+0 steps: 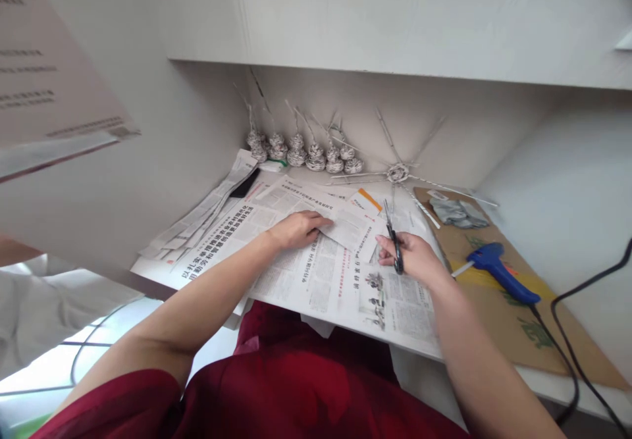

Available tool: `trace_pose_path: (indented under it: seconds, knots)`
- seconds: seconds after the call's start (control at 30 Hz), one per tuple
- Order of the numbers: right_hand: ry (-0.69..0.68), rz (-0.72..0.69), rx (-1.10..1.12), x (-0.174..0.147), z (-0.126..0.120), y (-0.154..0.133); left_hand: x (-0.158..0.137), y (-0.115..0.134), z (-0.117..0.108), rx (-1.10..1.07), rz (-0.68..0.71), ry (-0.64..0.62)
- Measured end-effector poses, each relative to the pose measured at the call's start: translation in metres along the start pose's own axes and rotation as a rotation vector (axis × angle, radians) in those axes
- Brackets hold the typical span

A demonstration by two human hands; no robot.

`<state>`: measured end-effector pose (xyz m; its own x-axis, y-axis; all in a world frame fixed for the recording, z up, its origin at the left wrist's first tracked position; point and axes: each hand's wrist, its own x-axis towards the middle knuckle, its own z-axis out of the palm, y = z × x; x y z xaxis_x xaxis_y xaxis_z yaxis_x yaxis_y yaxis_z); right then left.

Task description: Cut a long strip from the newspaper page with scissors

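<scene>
My left hand (297,228) has its fingers closed at the left edge of a small piece of newspaper (348,230), above larger newspaper sheets (316,274) spread over the desk. To the right of that piece, my right hand (409,255) grips a pair of scissors (392,232) with dark handles. Their blades point up and away from me, and look nearly closed. The scissors appear apart from the piece in my left hand.
Several woven paper gourds (315,157) stand along the back wall. Right of them leans a star-shaped paper weave (397,173) with long sticks. A blue glue gun (501,271) and grey gloves (457,212) lie on cardboard (486,324). Folded newspaper strips (202,212) lie left.
</scene>
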<state>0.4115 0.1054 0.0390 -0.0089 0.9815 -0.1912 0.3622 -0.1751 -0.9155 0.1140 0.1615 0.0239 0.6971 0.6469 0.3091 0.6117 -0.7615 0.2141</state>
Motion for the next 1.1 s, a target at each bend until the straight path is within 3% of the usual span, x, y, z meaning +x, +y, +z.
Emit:
trace_pose_path:
  seconds: [0.27, 0.5, 0.6, 0.73, 0.87, 0.97, 1.1]
  knots:
    - [-0.025, 0.095, 0.275, -0.013, 0.012, -0.005, -0.004, 0.002, 0.007, -0.015, -0.033, 0.051]
    - [0.004, 0.025, 0.240, -0.007, 0.023, -0.005, 0.000, 0.022, 0.003, 0.078, -0.107, 0.017]
    - [0.046, -0.015, 0.093, -0.010, 0.018, -0.004, 0.004, 0.029, 0.006, 0.135, -0.161, 0.005]
    - [0.163, -0.057, -0.232, -0.028, -0.008, -0.002, 0.004, 0.029, 0.013, 0.169, -0.195, 0.007]
    - [0.307, -0.077, -0.752, -0.052, -0.032, 0.007, 0.004, 0.028, 0.017, 0.190, -0.212, -0.019]
    - [0.339, -0.033, -1.103, -0.064, -0.037, 0.018, 0.005, 0.030, 0.017, 0.218, -0.232, -0.041]
    - [0.401, -0.033, -1.201, -0.066, -0.042, 0.025, 0.008, 0.034, 0.015, 0.231, -0.259, -0.069]
